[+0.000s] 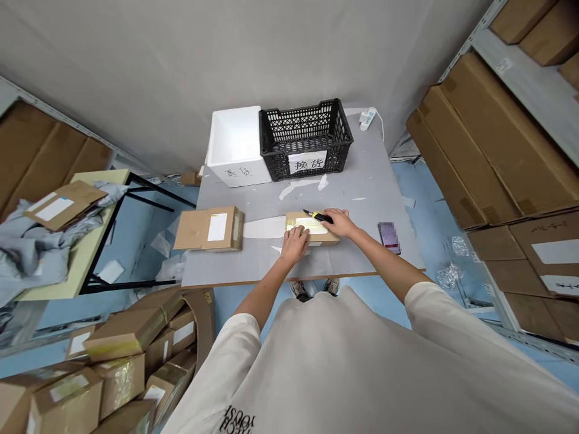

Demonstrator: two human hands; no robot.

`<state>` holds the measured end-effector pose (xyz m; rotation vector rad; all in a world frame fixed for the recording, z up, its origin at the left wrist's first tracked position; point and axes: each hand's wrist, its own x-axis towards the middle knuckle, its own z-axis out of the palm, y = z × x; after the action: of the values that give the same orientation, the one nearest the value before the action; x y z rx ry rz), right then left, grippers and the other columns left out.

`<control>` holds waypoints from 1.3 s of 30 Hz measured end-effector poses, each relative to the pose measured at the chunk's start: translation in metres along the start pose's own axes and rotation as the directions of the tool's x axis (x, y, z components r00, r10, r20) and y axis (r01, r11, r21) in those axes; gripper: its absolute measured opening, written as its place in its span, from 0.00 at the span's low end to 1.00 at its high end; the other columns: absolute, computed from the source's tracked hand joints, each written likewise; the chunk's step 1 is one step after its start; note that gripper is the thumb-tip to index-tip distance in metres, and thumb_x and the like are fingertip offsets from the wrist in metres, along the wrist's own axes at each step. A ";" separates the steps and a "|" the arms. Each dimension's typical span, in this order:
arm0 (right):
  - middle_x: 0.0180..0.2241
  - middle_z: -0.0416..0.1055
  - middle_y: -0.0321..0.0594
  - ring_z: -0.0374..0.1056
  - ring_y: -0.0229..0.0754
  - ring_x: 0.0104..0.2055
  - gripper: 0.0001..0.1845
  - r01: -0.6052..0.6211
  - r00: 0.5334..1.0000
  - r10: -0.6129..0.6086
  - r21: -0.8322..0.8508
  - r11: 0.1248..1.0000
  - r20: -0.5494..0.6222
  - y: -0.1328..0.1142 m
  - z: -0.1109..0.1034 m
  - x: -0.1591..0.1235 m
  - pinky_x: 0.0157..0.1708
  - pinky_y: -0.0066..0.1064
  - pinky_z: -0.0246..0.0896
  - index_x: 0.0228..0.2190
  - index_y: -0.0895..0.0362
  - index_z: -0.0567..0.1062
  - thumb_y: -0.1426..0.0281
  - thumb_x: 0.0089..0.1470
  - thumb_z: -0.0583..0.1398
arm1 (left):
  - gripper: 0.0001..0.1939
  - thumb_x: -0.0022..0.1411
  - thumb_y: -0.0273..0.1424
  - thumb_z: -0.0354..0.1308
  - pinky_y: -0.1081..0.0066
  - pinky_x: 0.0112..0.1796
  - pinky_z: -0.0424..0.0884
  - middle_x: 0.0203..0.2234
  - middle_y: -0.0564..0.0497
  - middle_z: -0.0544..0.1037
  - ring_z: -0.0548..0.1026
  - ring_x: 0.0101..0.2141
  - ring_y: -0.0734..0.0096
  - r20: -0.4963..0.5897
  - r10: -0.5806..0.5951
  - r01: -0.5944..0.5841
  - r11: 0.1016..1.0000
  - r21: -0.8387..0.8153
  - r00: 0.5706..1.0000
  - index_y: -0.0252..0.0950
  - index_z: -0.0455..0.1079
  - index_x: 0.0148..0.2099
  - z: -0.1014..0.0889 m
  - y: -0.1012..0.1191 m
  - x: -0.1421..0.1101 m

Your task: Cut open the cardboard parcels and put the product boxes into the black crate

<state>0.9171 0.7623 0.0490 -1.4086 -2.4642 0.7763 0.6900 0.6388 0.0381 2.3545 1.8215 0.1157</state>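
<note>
A small taped cardboard box (326, 236) lies near the front of the grey table (362, 187). My left hand (294, 242) rests flat on its near left corner, fingers pressed down on it. My right hand (340, 222) is closed around a black and yellow utility knife (318, 216), whose tip lies on the box's top edge. A second cardboard box (210, 228) with a white label sits to the left on the table, its flap open.
A black plastic crate (307, 140) and a white foam box (235, 147) stand at the table's back. A phone (389, 236) lies right of the hands. Paper scraps litter the tabletop. Several boxes are piled at lower left, and shelves of cartons line the right.
</note>
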 end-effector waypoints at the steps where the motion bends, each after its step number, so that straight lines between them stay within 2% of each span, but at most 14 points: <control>1: 0.59 0.73 0.51 0.63 0.60 0.62 0.23 -0.009 1.000 0.009 -0.012 1.000 0.008 0.001 0.000 0.000 0.58 0.50 0.51 0.56 0.54 0.77 0.59 0.63 0.59 | 0.24 0.73 0.37 0.50 0.53 0.59 0.62 0.62 0.39 0.67 0.66 0.60 0.49 0.001 -0.014 0.014 1.000 0.007 1.000 0.41 0.61 0.68 0.000 -0.001 0.000; 5: 0.57 0.73 0.52 0.65 0.60 0.59 0.23 -0.058 0.997 0.060 -0.052 0.997 0.046 0.004 -0.005 -0.004 0.55 0.48 0.54 0.54 0.55 0.78 0.58 0.62 0.59 | 0.21 0.74 0.35 0.47 0.54 0.53 0.67 0.55 0.38 0.71 0.72 0.53 0.50 0.045 -0.090 0.091 0.995 -0.028 0.995 0.40 0.62 0.66 0.003 -0.003 0.002; 8: 0.56 0.74 0.52 0.65 0.59 0.57 0.23 -0.088 0.994 0.093 -0.078 0.993 0.062 0.005 -0.010 -0.009 0.54 0.47 0.55 0.52 0.55 0.78 0.56 0.61 0.60 | 0.23 0.74 0.34 0.46 0.57 0.47 0.72 0.54 0.39 0.71 0.75 0.48 0.52 0.082 -0.189 0.198 0.973 -0.118 0.979 0.39 0.58 0.68 0.006 -0.005 0.006; 11: 0.52 0.77 0.51 0.68 0.57 0.54 0.22 -0.140 0.989 0.141 -0.044 0.989 0.039 0.003 -0.012 -0.020 0.54 0.46 0.56 0.51 0.55 0.78 0.56 0.62 0.59 | 0.23 0.73 0.33 0.46 0.59 0.44 0.74 0.54 0.39 0.71 0.77 0.47 0.53 0.085 -0.244 0.257 0.943 -0.212 0.966 0.39 0.57 0.68 0.010 -0.008 0.011; 17: 0.49 0.80 0.46 0.73 0.55 0.51 0.21 -0.196 0.980 0.195 0.044 0.980 0.033 -0.011 -0.001 -0.050 0.55 0.44 0.59 0.52 0.55 0.75 0.57 0.62 0.59 | 0.22 0.72 0.36 0.48 0.59 0.49 0.75 0.55 0.40 0.69 0.75 0.51 0.54 0.009 -0.268 0.253 0.899 -0.358 0.963 0.39 0.60 0.66 0.013 -0.018 0.025; 21: 0.48 0.80 0.45 0.74 0.55 0.51 0.22 -0.180 0.983 0.176 0.089 0.980 0.050 -0.016 0.009 -0.061 0.51 0.41 0.64 0.54 0.54 0.74 0.57 0.62 0.60 | 0.23 0.71 0.34 0.49 0.58 0.52 0.72 0.56 0.40 0.69 0.73 0.53 0.54 -0.002 -0.296 0.277 0.898 -0.343 0.955 0.39 0.62 0.65 0.009 -0.019 0.031; 25: 0.49 0.78 0.45 0.74 0.51 0.49 0.19 -0.186 0.982 0.188 0.161 0.969 0.002 -0.006 0.007 -0.055 0.47 0.37 0.67 0.51 0.53 0.75 0.58 0.62 0.60 | 0.25 0.70 0.38 0.50 0.51 0.59 0.65 0.61 0.37 0.67 0.66 0.60 0.46 -0.048 -0.353 0.333 0.913 -0.234 0.934 0.37 0.63 0.66 0.000 0.003 0.040; 29: 0.50 0.75 0.47 0.72 0.49 0.50 0.19 -0.178 0.977 0.196 0.187 0.966 -0.082 0.003 -0.002 -0.039 0.51 0.37 0.66 0.49 0.55 0.75 0.58 0.61 0.60 | 0.38 0.69 0.49 0.51 0.49 0.60 0.62 0.66 0.35 0.63 0.62 0.64 0.42 0.012 -0.321 0.316 0.923 -0.218 0.947 0.37 0.52 0.73 -0.004 0.041 0.052; 32: 0.50 0.74 0.48 0.71 0.48 0.51 0.19 -0.199 0.967 0.228 0.215 0.956 -0.115 0.003 -0.005 -0.030 0.52 0.38 0.66 0.49 0.56 0.75 0.58 0.62 0.59 | 0.46 0.65 0.54 0.54 0.45 0.62 0.57 0.70 0.33 0.56 0.56 0.68 0.38 0.056 -0.290 0.295 0.937 -0.186 0.955 0.36 0.48 0.76 -0.002 0.062 0.055; 36: 0.51 0.74 0.48 0.71 0.48 0.52 0.19 -0.193 0.967 0.226 0.243 0.951 -0.117 0.003 -0.002 -0.025 0.55 0.38 0.65 0.48 0.56 0.75 0.58 0.62 0.58 | 0.52 0.59 0.56 0.60 0.39 0.65 0.50 0.74 0.32 0.49 0.47 0.72 0.35 0.107 -0.246 0.261 0.953 -0.155 0.963 0.37 0.47 0.76 0.002 0.071 0.050; 39: 0.56 0.71 0.50 0.68 0.50 0.59 0.19 -0.193 0.966 0.225 0.226 0.955 -0.125 0.005 0.001 -0.024 0.59 0.41 0.62 0.49 0.55 0.74 0.56 0.63 0.58 | 0.54 0.57 0.53 0.63 0.37 0.65 0.47 0.74 0.31 0.47 0.44 0.73 0.34 0.156 -0.213 0.234 0.963 -0.132 0.964 0.39 0.44 0.77 0.002 0.067 0.047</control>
<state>0.9334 0.7435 0.0473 -1.5999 -2.0750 0.9094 0.7656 0.6677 0.0464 1.9883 1.9229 0.0548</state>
